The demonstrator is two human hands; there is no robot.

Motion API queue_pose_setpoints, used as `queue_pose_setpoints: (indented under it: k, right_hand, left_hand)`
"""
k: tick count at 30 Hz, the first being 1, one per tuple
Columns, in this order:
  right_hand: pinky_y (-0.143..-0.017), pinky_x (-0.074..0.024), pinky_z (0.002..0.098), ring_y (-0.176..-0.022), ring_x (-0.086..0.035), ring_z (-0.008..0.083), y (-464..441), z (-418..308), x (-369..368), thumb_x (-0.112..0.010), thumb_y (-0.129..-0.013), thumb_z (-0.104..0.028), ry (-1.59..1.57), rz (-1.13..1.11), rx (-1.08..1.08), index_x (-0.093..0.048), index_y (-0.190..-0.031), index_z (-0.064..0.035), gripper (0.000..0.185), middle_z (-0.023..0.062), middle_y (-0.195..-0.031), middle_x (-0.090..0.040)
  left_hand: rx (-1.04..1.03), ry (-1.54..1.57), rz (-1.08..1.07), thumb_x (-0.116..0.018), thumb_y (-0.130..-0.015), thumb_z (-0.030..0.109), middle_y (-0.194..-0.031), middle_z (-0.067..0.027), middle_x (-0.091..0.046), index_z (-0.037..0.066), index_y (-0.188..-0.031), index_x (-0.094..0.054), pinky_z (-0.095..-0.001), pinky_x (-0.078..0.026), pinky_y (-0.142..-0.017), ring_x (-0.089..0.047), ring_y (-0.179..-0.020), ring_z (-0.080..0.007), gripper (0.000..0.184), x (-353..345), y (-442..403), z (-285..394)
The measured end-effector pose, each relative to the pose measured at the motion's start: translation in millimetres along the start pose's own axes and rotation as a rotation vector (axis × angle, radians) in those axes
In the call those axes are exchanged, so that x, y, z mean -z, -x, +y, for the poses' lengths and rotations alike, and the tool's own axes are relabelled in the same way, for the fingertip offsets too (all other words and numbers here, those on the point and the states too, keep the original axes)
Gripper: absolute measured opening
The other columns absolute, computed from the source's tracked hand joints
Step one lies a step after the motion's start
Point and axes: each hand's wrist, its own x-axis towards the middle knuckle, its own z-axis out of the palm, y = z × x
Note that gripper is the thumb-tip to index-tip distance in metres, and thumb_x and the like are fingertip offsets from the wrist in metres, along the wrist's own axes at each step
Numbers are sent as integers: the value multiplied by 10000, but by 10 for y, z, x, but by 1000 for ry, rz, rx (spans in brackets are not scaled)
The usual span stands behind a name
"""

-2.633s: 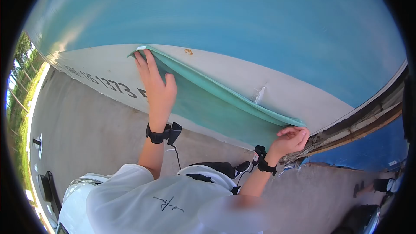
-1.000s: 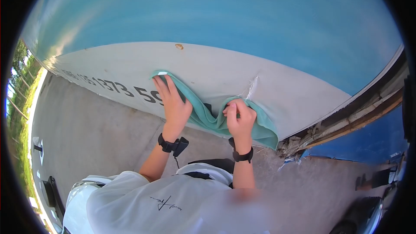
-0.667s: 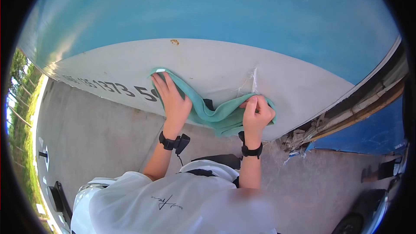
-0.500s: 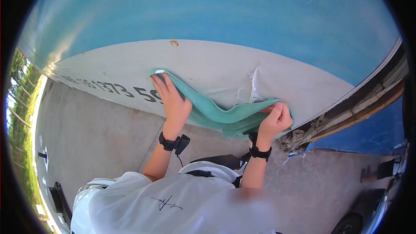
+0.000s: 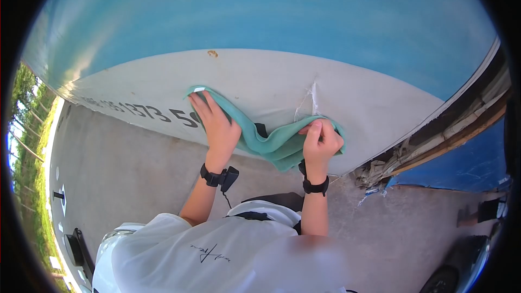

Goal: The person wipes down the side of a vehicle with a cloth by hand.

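Observation:
A green cloth (image 5: 271, 142) hangs in a sagging fold between my two hands, in front of a white printed band (image 5: 260, 76). My left hand (image 5: 217, 127) holds its left corner against the band, fingers extended over the cloth and thumb apart; a small white label (image 5: 199, 89) shows at that corner. At the other end my right hand (image 5: 322, 140) is closed on the bunched cloth, thumb on top. A frayed white tear (image 5: 313, 97) runs down the band just above my right hand. Black straps circle both wrists, and the left one carries a small black device (image 5: 229, 179).
Above the band is a large blue surface (image 5: 282, 11). Black digits (image 5: 144, 112) run along the band at left. Frayed material and a wooden edge (image 5: 429, 146) lie at right, beside a blue panel (image 5: 450, 157). Concrete floor (image 5: 135, 168) lies below; part of a car (image 5: 456, 266) shows lower right.
My right hand has moved left and slightly up with its end of the cloth, so the cloth is more bunched between my hands. My left hand has stayed in place.

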Motion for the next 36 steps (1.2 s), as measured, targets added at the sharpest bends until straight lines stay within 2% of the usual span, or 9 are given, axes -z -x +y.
queue_pose_setpoints:
  k: [5,8,11,14,17,20,26,32,36]
  right_hand:
    - [-482,-438,256,-451,-573,145,-181,86,546,-448,-929,-113,-40,330,-228,-537,-695,17,283,78,-546,-621]
    - [-492,-442,252,-453,-568,142,-138,112,504,-442,-937,-130,-10,311,-204,-524,-689,24,303,79,-545,-615]
    - [-487,-425,253,-451,-557,143,-103,122,395,-460,-938,-134,14,288,-158,-523,-680,10,303,67,-516,-589]
    - [-468,-408,254,-433,-542,141,-106,124,415,-470,-939,-132,33,246,-131,-529,-678,7,301,61,-514,-580]
    - [-458,-424,250,-426,-545,142,-128,142,445,-462,-941,-126,-17,213,-145,-526,-680,17,304,64,-513,-580]
    - [-451,-441,249,-431,-555,143,-124,78,433,-442,-955,-127,-45,215,-180,-522,-698,24,309,67,-516,-579]
    - [-449,-452,254,-443,-558,147,-123,77,429,-404,-992,-143,-84,197,-212,-518,-721,20,336,82,-538,-587]
    - [-451,-456,250,-439,-558,145,-137,81,454,-408,-980,-133,-77,183,-215,-520,-713,24,329,87,-541,-593]
    - [-453,-462,245,-432,-561,140,-136,51,445,-430,-947,-99,-115,200,-224,-523,-697,38,299,87,-530,-600]
  left_hand:
    - [49,40,13,-552,-834,79,-1465,-464,18,-118,-1473,-25,-663,-85,-1101,14,-1360,-646,852,-50,-15,130]
    - [73,42,46,-544,-817,82,-1437,-497,19,-161,-1444,-61,-695,-65,-1080,27,-1339,-671,828,-239,51,245]
    - [-14,-6,-41,-557,-840,143,-1485,-439,62,-113,-1474,-31,-687,-52,-1087,52,-1354,-651,863,-428,284,436]
    - [-77,-2,-133,-570,-831,159,-1484,-442,57,-108,-1476,-43,-697,-50,-1080,56,-1348,-660,875,-426,386,460]
    - [-85,-48,-159,-576,-848,190,-1506,-416,40,-80,-1491,-59,-674,-59,-1095,53,-1375,-626,869,-282,257,200]
    - [-75,76,47,-595,-820,131,-1521,-388,-24,-41,-1493,-170,-674,-100,-1089,20,-1381,-623,814,17,-202,51]
    - [-55,143,245,-531,-820,66,-1546,-345,-46,20,-1508,-222,-665,-100,-1099,5,-1395,-603,755,391,-875,114]
    - [-494,-131,79,-482,-727,17,-1544,-314,-149,32,-1471,-347,-703,-146,-1061,-65,-1396,-593,757,292,-708,189]
    - [-265,106,285,-470,-713,23,-1570,-289,-110,42,-1510,-269,-663,-82,-1100,-44,-1406,-579,822,421,-1041,-74]
